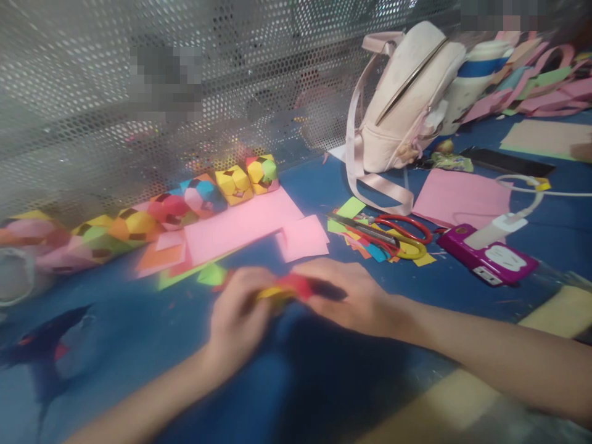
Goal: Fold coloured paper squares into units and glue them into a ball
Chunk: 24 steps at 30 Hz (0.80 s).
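Note:
Between my two hands is a folded paper piece [296, 286] in yellow and red, smeared by motion. My left hand [240, 308] is closed on its yellow side, and my right hand [346, 295] grips the red end. A green scrap of paper [211, 274] lies just beyond my left fingers. Past the hands are pink paper sheets [245, 222] and a smaller pink stack [305, 238]. Two pairs of scissors, with red handles [419, 226] and yellow handles [414, 248], rest on coloured paper scraps [377, 253] to the right.
Folded paper balls [234, 185] line the perforated metal panel [277, 74]. At the right stand a pale backpack [409, 98] and a cup [478, 77]. A purple power bank [509, 259] with a white cable lies by a pink sheet [462, 197]; a dark phone [509, 161] is behind.

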{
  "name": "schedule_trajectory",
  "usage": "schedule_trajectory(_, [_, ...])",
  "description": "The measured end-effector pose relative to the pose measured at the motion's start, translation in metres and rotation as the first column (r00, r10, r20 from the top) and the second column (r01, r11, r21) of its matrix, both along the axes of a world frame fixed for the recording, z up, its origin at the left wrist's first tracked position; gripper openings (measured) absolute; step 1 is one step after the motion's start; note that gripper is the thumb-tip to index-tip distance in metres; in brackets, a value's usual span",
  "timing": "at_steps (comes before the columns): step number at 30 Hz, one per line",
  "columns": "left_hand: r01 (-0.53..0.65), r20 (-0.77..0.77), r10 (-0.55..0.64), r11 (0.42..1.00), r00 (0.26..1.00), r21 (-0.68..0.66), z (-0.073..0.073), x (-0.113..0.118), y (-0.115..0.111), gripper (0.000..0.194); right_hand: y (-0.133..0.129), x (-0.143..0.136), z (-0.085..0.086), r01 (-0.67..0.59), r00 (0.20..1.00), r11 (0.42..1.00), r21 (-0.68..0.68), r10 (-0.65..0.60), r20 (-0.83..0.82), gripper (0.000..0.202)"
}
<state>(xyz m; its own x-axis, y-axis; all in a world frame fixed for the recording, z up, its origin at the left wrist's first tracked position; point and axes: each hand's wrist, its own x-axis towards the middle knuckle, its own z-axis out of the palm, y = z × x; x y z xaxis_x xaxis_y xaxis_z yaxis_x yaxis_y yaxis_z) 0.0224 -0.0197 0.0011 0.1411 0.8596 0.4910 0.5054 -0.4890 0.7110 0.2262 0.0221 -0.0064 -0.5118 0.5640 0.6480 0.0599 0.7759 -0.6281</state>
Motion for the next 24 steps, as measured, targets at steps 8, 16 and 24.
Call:
schedule_trajectory(8, [-0.039,0.108,0.039,0.999,0.993,0.003,0.006,0.006,0.0,0.02,0.002,-0.004,0.002,-0.069,0.997,0.991,-0.113,0.066,-0.027,0.031])
schedule_trajectory(16, [0.055,0.308,0.035,0.959,0.951,-0.28,0.007,-0.001,-0.001,0.016,0.004,-0.005,0.001,-0.069,0.994,0.956,-0.285,0.042,-0.1,0.029])
schedule_trajectory(24, [0.04,0.259,0.044,0.95,0.965,-0.31,0.013,0.009,-0.001,0.009,-0.001,-0.01,0.003,-0.072,0.992,0.86,-0.506,0.01,-0.125,0.021])
